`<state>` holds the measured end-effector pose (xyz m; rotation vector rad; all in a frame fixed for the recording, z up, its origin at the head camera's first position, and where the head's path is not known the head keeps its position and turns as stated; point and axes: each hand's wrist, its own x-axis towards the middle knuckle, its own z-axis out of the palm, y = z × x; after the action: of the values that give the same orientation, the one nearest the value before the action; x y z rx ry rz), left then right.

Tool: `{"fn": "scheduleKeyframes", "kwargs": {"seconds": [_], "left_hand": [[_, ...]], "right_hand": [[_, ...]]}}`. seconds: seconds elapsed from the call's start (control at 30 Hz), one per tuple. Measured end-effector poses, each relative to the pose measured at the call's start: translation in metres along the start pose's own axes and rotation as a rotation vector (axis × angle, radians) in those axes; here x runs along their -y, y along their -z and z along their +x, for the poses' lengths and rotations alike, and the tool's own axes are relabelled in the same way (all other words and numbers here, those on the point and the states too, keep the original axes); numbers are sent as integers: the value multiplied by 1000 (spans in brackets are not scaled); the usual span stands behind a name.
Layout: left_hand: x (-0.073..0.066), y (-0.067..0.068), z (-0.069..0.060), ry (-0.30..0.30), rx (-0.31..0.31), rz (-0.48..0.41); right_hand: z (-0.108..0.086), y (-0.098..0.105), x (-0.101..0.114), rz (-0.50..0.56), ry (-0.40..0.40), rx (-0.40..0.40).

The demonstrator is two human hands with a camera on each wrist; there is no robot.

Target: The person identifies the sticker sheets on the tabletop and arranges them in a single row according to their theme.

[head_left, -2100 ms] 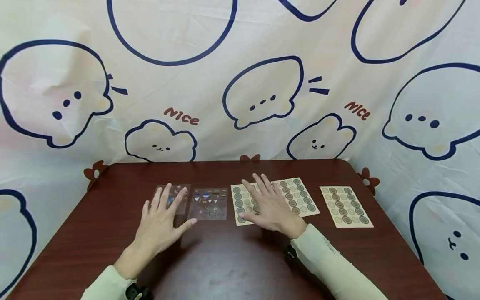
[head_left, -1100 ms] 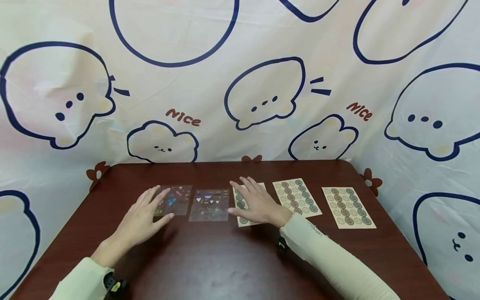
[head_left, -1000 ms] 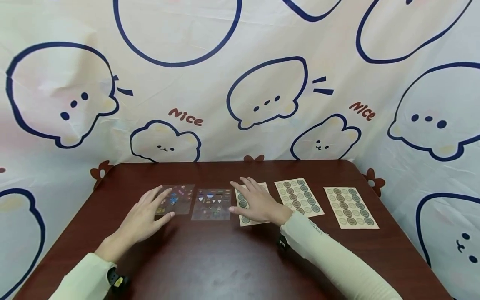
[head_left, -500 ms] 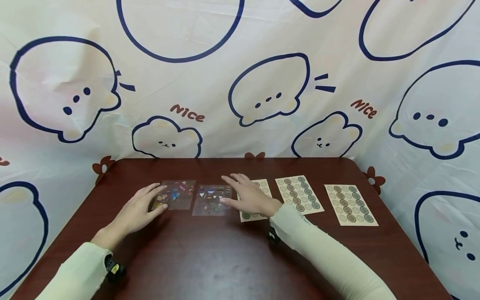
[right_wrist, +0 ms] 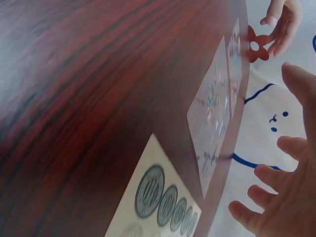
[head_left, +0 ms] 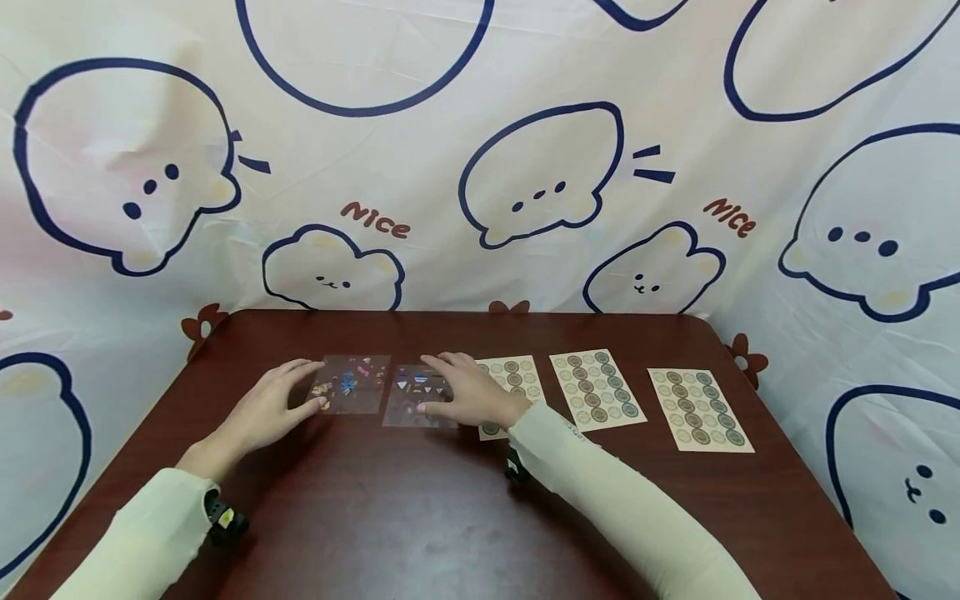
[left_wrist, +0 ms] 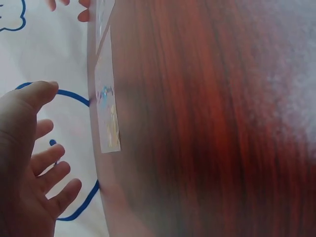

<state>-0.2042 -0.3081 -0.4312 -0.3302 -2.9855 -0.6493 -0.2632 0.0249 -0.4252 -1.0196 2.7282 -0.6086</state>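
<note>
My left hand (head_left: 258, 412) hovers at the left edge of a clear sticker sheet (head_left: 360, 400) with small colourful shapes, thumb and fingers spread, nothing in it. Right of that lies a second clear sheet (head_left: 397, 412) with silvery and dark shapes. Over its right part and the nearest cream sheet (head_left: 525, 379) hangs my right hand (head_left: 474, 393), also holding nothing and hiding part of both. In the right wrist view, the right hand's loosely bent fingers (right_wrist: 269, 175) are raised off the table, beside the clear sheet (right_wrist: 210, 116). In the left wrist view the left hand (left_wrist: 29, 153) is likewise raised.
Two more cream sheets of coin-like round prints, a middle one (head_left: 597, 390) and a far-right one (head_left: 701, 410), lie flat on the dark red-brown table (head_left: 420, 517). A white cloth (head_left: 420, 183) with blue cartoon outlines stands behind and at both sides.
My right hand has moved left, from above the cream sheets to the second clear sheet. The left hand has drawn back left from above the first clear sheet. The sheets keep their places.
</note>
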Motion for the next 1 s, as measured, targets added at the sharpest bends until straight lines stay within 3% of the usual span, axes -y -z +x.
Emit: {"fn": "scheduleKeyframes", "kwargs": {"seconds": [0.3,0.63,1.0], "left_hand": [[6,-1,-3,21,44,-64],[12,1,4,51,76,-117],[16,1,8,68,78,-154]], "right_hand": [[12,-10,15,7,-19,23],[23,-17,27,32,-21,21],[37,-24,42,85,-37,45]]}}
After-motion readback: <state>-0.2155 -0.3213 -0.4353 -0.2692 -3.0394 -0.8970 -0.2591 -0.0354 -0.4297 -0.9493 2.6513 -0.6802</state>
